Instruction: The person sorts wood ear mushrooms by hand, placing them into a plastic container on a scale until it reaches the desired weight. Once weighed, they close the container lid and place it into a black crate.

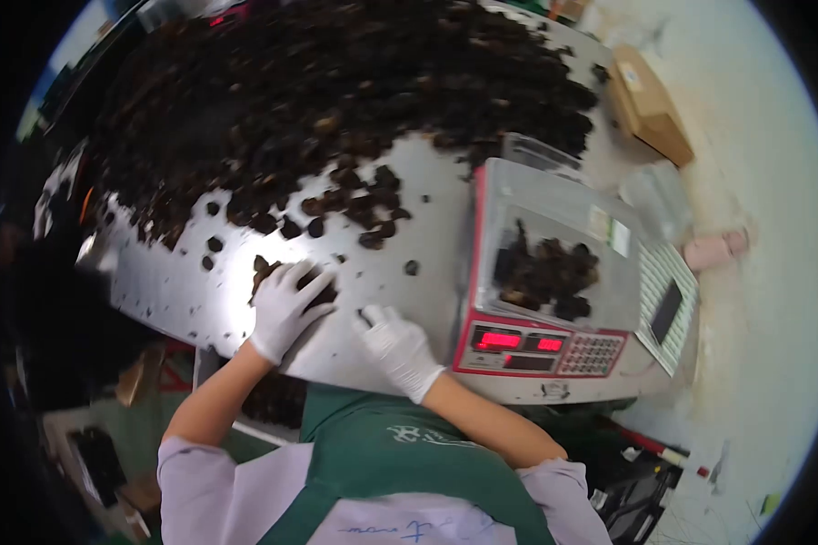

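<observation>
My left hand (286,309), in a white glove, lies with fingers spread over a small heap of dark brown, crinkled pieces (265,270) that look like dried mushrooms. The glove hides part of this heap. To its right, my gloved right hand (398,350) is closed just above the metal table (436,218), its fingers curled. A small dark piece (364,317) shows at those fingertips. Loose dark pieces (373,204) lie beyond both hands. Beside my right hand stands a red weighing scale (468,341) with lit digits. Its covered pan carries a cluster of dark pieces (550,272).
A large mound of the dark pieces (273,100) spreads over the table's far side. Right of the scale are a white keypad-like panel with a dark phone-shaped object (666,309), a pink roll-like item (716,249), and a cardboard box (650,104). A bin (273,404) sits below the table edge.
</observation>
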`<state>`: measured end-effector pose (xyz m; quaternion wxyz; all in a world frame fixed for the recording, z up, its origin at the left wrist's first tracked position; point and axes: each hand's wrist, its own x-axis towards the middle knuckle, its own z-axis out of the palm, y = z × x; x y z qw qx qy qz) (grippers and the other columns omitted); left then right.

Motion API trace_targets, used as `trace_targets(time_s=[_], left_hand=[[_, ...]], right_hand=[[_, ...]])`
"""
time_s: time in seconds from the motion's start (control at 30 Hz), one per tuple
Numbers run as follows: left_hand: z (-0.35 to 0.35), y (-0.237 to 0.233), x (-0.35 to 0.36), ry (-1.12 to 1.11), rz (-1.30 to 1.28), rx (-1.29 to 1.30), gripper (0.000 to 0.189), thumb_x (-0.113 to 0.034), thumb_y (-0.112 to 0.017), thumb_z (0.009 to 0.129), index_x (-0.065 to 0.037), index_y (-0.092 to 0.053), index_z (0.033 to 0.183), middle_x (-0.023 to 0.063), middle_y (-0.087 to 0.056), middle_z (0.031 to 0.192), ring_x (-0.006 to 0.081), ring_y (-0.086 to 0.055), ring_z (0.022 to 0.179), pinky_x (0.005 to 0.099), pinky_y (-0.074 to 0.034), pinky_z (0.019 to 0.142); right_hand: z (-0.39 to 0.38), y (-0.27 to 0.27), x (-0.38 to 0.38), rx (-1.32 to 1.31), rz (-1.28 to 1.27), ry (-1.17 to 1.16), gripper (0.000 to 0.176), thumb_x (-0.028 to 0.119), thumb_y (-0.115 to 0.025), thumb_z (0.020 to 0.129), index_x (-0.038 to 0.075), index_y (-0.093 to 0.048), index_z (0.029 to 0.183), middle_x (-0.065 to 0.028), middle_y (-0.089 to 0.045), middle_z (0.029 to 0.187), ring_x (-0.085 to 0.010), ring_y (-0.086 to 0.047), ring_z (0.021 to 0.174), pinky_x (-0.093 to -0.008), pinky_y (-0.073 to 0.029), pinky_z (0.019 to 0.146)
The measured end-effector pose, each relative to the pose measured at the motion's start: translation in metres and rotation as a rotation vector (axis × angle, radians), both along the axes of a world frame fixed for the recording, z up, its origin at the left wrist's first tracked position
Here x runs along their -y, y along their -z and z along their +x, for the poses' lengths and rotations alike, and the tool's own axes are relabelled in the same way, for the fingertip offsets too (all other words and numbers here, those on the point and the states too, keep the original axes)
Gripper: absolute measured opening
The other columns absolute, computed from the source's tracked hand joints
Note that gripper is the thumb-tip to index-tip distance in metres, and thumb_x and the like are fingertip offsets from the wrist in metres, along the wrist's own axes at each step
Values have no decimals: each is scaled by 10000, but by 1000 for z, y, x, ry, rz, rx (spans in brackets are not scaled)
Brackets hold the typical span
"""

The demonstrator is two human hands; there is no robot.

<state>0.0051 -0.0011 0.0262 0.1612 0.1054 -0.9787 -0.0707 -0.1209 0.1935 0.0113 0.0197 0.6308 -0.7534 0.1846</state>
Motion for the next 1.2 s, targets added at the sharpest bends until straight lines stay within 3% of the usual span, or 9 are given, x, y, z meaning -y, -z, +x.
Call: trace_targets(time_s=[0.17, 0.4, 0.53, 0.6, 0.67, 0.73, 0.87, 1.03, 1.2], left_hand=[[2, 11, 2, -83, -88, -215, 310, -168, -762, 792, -174, -733, 1101, 17, -640, 889, 248, -611, 829, 359, -516, 683], [-17, 14, 6, -157, 108, -365, 331, -60, -767, 798, -129, -736, 1120, 45, -655, 878, 228, -624, 787, 340, -516, 687], [-53, -40, -24, -139, 280, -525, 350, 65, -736, 802, -61, -738, 1128, 66, -660, 886, 161, -621, 731, 277, -496, 633], [-81, -74, -43, -76, 322, -612, 341, 78, -725, 808, -36, -733, 1129, 66, -660, 883, 142, -618, 728, 265, -499, 635], [-111, -119, -80, -57, 721, -664, 283, 92, -651, 862, 0, -723, 1119, 44, -619, 889, 94, -591, 751, 230, -474, 648], [-137, -147, -103, -19, 1003, -611, 263, 74, -639, 874, 1, -725, 1112, 42, -617, 878, 94, -596, 746, 227, -473, 642], [-193, -155, -132, 276, 932, -515, 242, 25, -662, 875, -15, -731, 1103, 58, -652, 907, 113, -614, 748, 238, -487, 657], [-236, -128, -156, 576, 364, -145, 302, -257, -756, 827, -168, -746, 1115, 58, -654, 1049, 294, -571, 1026, 420, -462, 909], [-224, -134, -158, 489, 9, -80, 799, -645, -739, 699, -237, -588, 1369, 143, -541, 1343, 406, -446, 1314, 598, -305, 1110]], right_hand=[[3, 7, -11, 105, -267, -29, 297, 128, -617, 785, 69, -594, 1075, -79, -547, 974, -215, -611, 839, -320, -555, 631], [-37, -96, -53, 135, -552, -11, 299, 100, -679, 805, 23, -656, 1093, -82, -616, 1009, -205, -625, 810, -297, -545, 607], [-102, -134, -81, -167, -694, 235, 259, 126, -747, 823, 103, -682, 1072, -56, -624, 996, -211, -645, 793, -306, -542, 562], [-122, -138, -89, -43, -570, 375, 250, 172, -745, 838, 91, -672, 1063, -91, -615, 992, -261, -647, 821, -341, -553, 636], [-139, -136, -91, 114, -459, 357, 275, 191, -736, 849, 99, -675, 1101, -97, -619, 1021, -277, -631, 875, -360, -546, 726], [-145, -134, -95, 254, -397, 338, 313, 214, -722, 862, 110, -675, 1153, -100, -625, 1070, -296, -603, 972, -393, -515, 845], [-148, -142, -115, 145, -539, 509, 337, 239, -702, 881, 103, -672, 1189, -104, -632, 1136, -316, -559, 1075, -419, -455, 952], [-150, -135, -152, 165, -568, 600, 240, 203, -677, 917, 92, -681, 1129, -96, -627, 1119, -302, -554, 1058, -424, -444, 945], [-149, -123, -165, 148, -563, 625, 222, 199, -664, 931, 84, -680, 1120, -94, -622, 1128, -293, -542, 1085, -422, -428, 958]])
